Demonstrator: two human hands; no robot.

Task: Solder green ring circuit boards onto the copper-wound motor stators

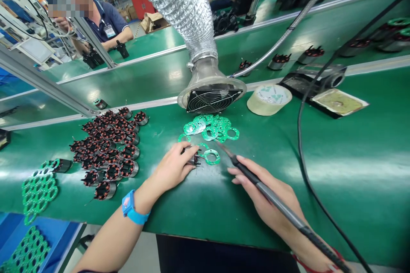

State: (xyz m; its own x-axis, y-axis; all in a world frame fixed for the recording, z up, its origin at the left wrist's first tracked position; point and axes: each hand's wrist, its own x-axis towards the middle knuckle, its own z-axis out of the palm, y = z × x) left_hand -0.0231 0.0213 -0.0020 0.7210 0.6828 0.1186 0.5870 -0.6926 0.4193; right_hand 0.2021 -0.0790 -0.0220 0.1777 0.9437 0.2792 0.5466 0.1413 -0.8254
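Observation:
My left hand (177,163), with a blue watch on the wrist, is closed around a small motor stator (193,158), mostly hidden by the fingers. A green ring-shaped circuit board (212,157) lies just right of it. In my right hand (267,196) is a soldering iron (261,185), held like a pen with its tip pointing up and left. That tip is near a pile of green ring boards (218,126) on the table, beyond both hands. Several stators with red-brown windings (110,145) stand grouped left of my left hand.
A fume extractor hood (211,89) hangs over the ring boards. Right of it are a tape roll (269,99) and a soldering stand with a sponge tray (340,101). A black cable (303,145) crosses the right side. Green-topped stators (40,187) sit far left. A co-worker (109,21) sits across the bench.

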